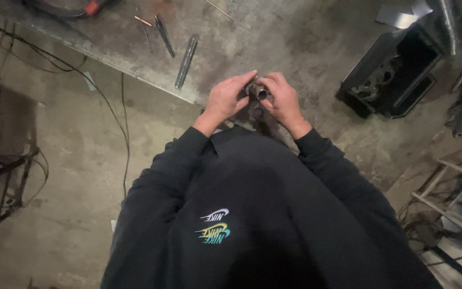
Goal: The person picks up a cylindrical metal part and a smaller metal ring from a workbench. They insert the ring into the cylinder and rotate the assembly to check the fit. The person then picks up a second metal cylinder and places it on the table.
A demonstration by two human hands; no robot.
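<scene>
My left hand point(224, 99) and right hand point(282, 100) close their fingers on a short grey metal tube point(258, 91), pinched between my fingertips above the stained grey tabletop point(274, 37).

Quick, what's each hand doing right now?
Left hand: closed on the small metal tube piece.
Right hand: gripping the same piece.

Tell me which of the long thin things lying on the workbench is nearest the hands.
The grey metal rod, just up-left of the left hand. The dark tool and small orange stick lie farther away.
</scene>
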